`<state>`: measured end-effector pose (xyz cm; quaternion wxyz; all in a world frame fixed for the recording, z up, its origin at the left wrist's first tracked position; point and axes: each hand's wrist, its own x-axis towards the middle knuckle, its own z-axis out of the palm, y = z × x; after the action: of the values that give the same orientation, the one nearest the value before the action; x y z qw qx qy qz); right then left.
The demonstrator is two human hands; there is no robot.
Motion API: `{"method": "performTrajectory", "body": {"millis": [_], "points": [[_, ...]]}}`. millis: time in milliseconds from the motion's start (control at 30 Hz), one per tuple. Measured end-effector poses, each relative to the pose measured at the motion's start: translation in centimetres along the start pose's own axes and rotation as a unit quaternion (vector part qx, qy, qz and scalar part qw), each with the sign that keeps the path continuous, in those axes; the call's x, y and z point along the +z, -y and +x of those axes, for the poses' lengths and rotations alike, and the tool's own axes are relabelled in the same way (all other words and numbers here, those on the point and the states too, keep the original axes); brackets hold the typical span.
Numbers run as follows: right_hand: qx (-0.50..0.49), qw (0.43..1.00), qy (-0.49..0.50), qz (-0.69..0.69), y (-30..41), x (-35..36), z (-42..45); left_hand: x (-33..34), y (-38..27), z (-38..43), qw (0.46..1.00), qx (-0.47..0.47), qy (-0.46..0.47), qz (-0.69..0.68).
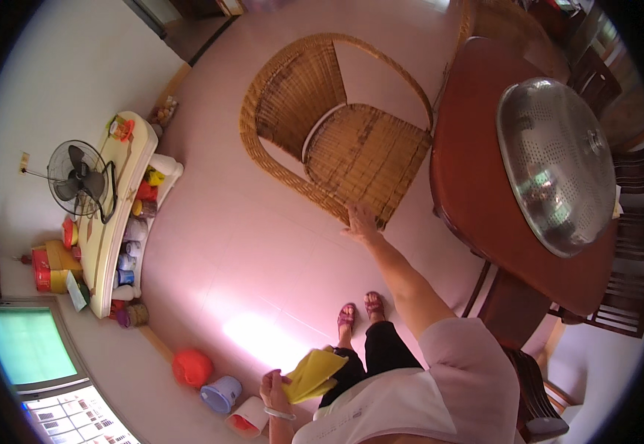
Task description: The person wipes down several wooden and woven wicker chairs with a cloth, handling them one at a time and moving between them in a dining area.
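My left hand (273,391), low in the view, holds a yellow cloth (316,374) that hangs toward my thigh; a pale bangle circles that wrist. My right arm reaches forward, and my right hand (362,222) grips the near armrest end of a wicker armchair (363,158). The chair has a rounded woven rim, a curved backrest and a flat woven seat with dark worn patches. Its front edge faces the table on the right.
A reddish-brown wooden table (466,166) at right bears a perforated metal cover (561,166). Dark slatted chairs (624,299) stand beyond. Left, a cream cabinet (133,150) carries a black fan (80,177). A red bag (192,367), blue bin (221,394) and white bin (248,416) line the wall.
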<state>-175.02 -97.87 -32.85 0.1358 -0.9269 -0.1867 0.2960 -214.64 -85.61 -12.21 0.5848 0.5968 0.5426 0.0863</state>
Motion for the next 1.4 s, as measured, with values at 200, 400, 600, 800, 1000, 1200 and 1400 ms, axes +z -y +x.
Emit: {"method": "performTrajectory", "body": {"millis": [200,400,600,800,1000,1200,1400], "points": [[-0.023,0.983,0.006,0.180,-1.2,2.4,3.4,2.9,-1.5,-1.1,0.998,0.014,0.056,0.029],[-0.001,0.988,-0.017,0.154,-2.5,1.8,0.8,4.2,-4.0,0.3,0.993,0.052,0.063,0.085],[0.042,0.989,-0.036,0.137,-10.2,2.0,-11.0,4.3,-4.2,4.0,0.991,0.068,0.096,0.059],[0.073,0.980,-0.183,0.037,-18.9,5.1,-20.0,5.2,-5.9,6.5,0.985,0.062,0.137,0.089],[0.352,0.884,-0.205,0.231,-22.7,4.2,-25.7,5.6,-5.8,8.2,0.980,0.041,0.193,0.033],[0.252,0.773,-0.123,0.569,-16.3,6.8,-28.7,4.3,-7.2,8.2,0.975,0.082,0.203,0.037],[0.147,0.515,0.011,0.844,-7.2,9.0,-29.1,2.8,-7.5,7.8,0.975,0.074,0.194,0.084]]}}
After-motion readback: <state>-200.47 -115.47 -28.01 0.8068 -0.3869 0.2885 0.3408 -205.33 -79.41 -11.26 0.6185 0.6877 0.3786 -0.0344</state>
